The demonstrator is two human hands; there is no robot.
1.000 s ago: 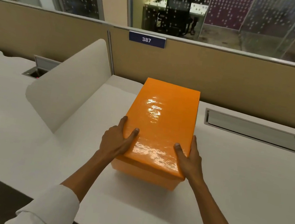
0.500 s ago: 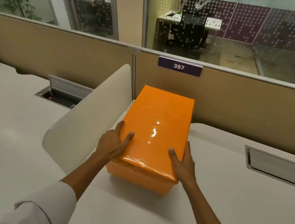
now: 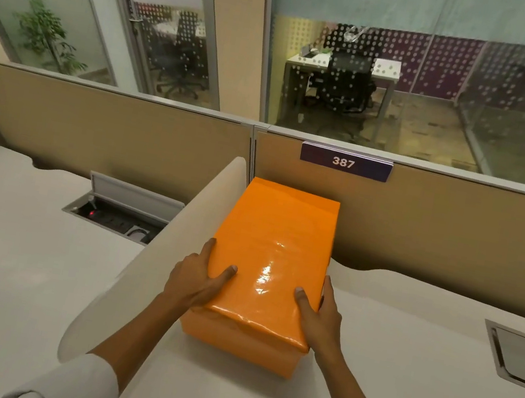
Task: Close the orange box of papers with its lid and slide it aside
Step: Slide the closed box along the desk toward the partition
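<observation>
Box [image 3: 268, 269] has its lid [image 3: 275, 246] on (shiny one), my left hand [image 3: 197, 280] and right hand [image 3: 320, 314] gripping its near corners, beside the divider [image 3: 154, 257].

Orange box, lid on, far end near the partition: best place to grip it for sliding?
Grip the orange box at its near end, one palm on each long side, thumbs on the lid, as the left hand and right hand do now. Come from the near side: the divider crowds its left flank and the partition blocks the far end. The glossy lid looks slippery, so press inward.
</observation>
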